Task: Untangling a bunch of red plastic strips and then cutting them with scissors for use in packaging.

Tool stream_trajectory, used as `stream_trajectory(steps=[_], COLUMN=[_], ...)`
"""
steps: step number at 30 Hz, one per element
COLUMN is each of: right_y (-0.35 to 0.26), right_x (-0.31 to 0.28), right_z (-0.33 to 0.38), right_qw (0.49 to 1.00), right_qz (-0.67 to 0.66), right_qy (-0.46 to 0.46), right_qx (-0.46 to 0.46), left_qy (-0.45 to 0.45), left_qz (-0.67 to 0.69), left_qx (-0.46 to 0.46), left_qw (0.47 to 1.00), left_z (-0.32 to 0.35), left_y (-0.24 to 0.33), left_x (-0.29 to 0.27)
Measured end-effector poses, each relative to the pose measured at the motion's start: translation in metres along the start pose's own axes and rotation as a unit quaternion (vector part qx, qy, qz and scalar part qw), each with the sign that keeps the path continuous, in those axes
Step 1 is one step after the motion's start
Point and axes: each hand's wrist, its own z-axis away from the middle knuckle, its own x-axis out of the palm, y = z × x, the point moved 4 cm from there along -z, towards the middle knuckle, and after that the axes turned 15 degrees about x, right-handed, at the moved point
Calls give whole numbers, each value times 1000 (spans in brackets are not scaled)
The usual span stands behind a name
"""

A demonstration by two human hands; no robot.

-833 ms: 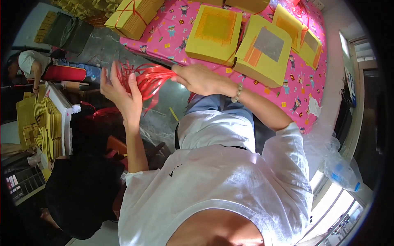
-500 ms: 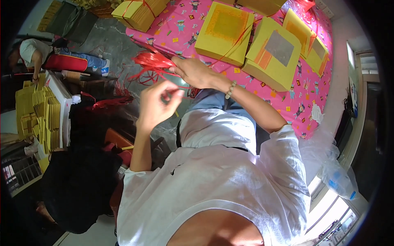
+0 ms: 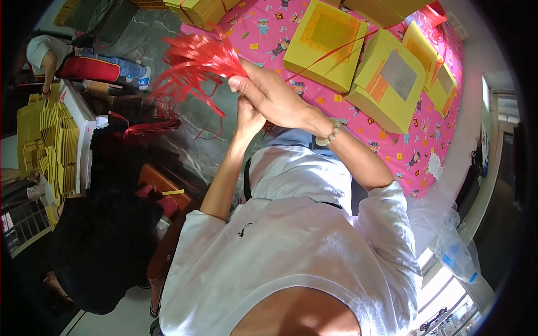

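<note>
A loose bundle of shiny red plastic ribbon strands (image 3: 203, 56) fans out to the upper left from my right hand (image 3: 280, 101). That hand is closed round the bundle's base, its thumb pointing left along it. Just beneath and behind it is my left hand (image 3: 249, 117), curled and pressed close to the right one. Its fingertips are hidden, so what they hold does not show. To the right, yellow paper stacks lie on a pink patterned tablecloth (image 3: 364, 134): one with an orange-and-gold square (image 3: 325, 45), another with a grey square (image 3: 389, 81). A red strand crosses the first stack.
More yellow stacks (image 3: 202, 11) lie along the table's far side. At left, folded yellow paper (image 3: 59, 145) sits by a white-edged board. A person's arm (image 3: 49, 73) reaches there; a person in black (image 3: 106, 252) is nearer. A brown wooden chair (image 3: 168, 193) stands beside me.
My left hand has moved up and right, from apart to beneath my right hand. The red bundle has risen and spread wider. The view has shifted slightly.
</note>
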Motion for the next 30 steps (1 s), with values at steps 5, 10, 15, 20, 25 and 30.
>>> stream_trajectory(steps=[5,10,15,20,25,30], right_y=[-6,-26,-42,-51,-55,-58], right_x=[-12,-25,-43,-37,-35,-36], right_z=[0,7,15,41,48,40], right_qw=[1000,985,994,993,998,987], right_qz=[-22,-140,-108,103,68,56], right_qy=[5,-75,0,-30,-15,-18], right_qx=[-10,64,8,55,-4,-146], left_qy=[-15,-17,-112,-40,52,-26], left_qz=[-60,198,-38,365,220,118], left_qx=[45,-93,69,31,-38,121], left_qw=[997,976,991,930,973,985], left_z=[-19,-8,-34,-59,-67,-92], left_y=[58,74,113,148,165,200], left_x=[12,20,38,34,30,30])
